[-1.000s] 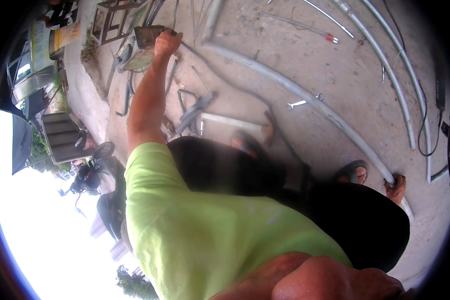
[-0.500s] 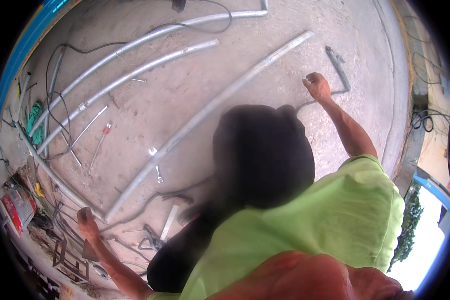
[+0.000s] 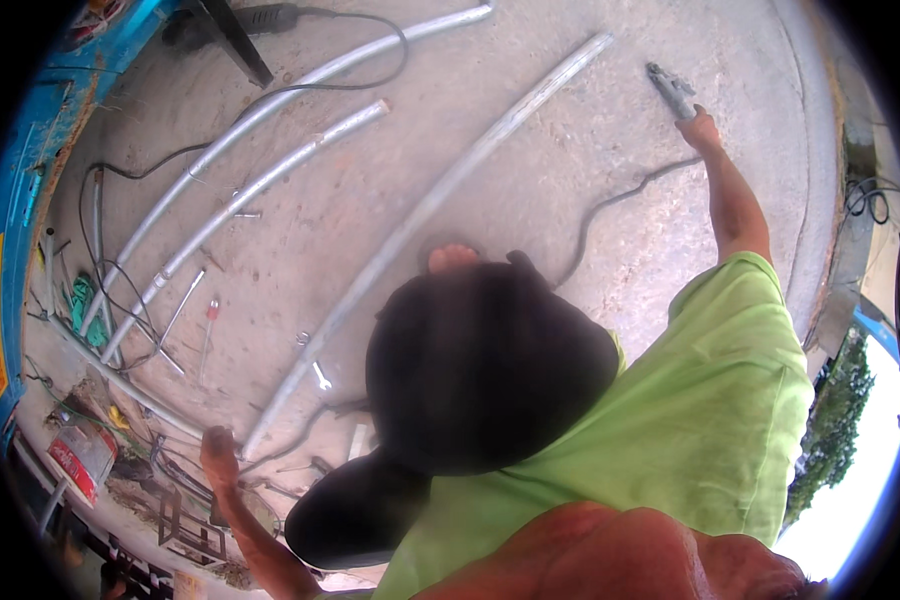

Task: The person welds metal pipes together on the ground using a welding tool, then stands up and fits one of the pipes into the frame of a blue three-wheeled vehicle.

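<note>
At the upper right, my right hand (image 3: pixel 702 128) is closed around the grey handle of a welding electrode holder (image 3: pixel 670 92). A dark cable (image 3: pixel 610 203) trails from it across the concrete. My left hand (image 3: pixel 220 460), at the lower left, is closed beside the near end of a long straight metal pipe (image 3: pixel 425 215). It overlaps the end of another pipe (image 3: pixel 140 393); its fingers are partly hidden, and what they hold cannot be made out. A wrench (image 3: pixel 322 377) lies next to the straight pipe.
Two curved pipes (image 3: pixel 240 203) (image 3: pixel 335 62) lie at the upper left among cables. A red-handled tool (image 3: pixel 212 310), thin rods and green cloth (image 3: pixel 87 312) are nearby. A red and white container (image 3: pixel 82 458) stands at the lower left. Blue metalwork (image 3: pixel 15 240) edges the left side.
My right hand has moved up and outward and taken hold of the electrode holder, which lay on the floor before. My left hand has come closer to the pipe end. My view has shifted.
</note>
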`<state>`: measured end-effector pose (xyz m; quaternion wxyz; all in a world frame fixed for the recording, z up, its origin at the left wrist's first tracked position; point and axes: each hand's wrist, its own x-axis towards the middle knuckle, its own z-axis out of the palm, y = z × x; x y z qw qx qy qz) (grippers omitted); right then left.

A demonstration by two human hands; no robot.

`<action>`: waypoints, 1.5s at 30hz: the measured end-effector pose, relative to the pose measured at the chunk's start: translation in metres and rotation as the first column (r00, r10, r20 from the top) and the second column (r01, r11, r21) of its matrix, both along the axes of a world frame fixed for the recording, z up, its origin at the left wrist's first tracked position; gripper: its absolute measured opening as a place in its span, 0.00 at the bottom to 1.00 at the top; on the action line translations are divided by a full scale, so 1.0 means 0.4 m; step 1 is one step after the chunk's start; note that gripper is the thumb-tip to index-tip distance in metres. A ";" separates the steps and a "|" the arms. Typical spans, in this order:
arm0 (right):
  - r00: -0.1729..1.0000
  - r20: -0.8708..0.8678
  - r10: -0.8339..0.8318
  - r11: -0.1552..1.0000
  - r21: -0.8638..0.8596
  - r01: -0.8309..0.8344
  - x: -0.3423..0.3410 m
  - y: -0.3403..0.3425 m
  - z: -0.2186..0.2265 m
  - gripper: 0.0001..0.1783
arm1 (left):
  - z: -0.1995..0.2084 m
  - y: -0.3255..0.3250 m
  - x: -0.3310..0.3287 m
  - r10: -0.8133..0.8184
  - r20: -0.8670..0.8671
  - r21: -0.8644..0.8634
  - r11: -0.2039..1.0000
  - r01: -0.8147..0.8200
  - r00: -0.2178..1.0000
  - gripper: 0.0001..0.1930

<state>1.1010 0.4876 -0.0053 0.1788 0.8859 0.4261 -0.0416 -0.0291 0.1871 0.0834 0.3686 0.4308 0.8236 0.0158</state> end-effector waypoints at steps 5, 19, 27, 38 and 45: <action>0.993 -0.109 -0.034 0.998 -0.062 0.027 0.152 -0.006 -0.130 0.49 | 0.051 0.088 0.076 0.002 -0.022 -0.083 0.997 -0.003 1.000 0.14; 0.992 -0.030 0.125 0.987 -0.094 -0.127 -0.004 0.022 -0.061 0.30 | -0.021 0.164 0.190 0.024 0.086 -0.144 0.990 -0.012 0.996 0.15; 0.878 -0.193 0.438 0.899 0.112 -0.423 -0.077 0.099 -0.026 0.32 | -0.044 0.181 0.179 0.057 0.182 -0.099 0.994 -0.040 0.982 0.17; 0.892 -0.288 0.349 0.912 -0.112 -0.393 -0.065 0.183 -0.048 0.66 | -0.048 0.155 0.154 0.136 0.152 -0.151 0.982 -0.113 0.979 0.18; 0.912 -0.020 0.410 0.827 -0.413 -0.381 -0.255 0.239 0.074 0.66 | -0.035 0.152 0.162 0.175 0.158 -0.153 0.977 -0.151 0.972 0.18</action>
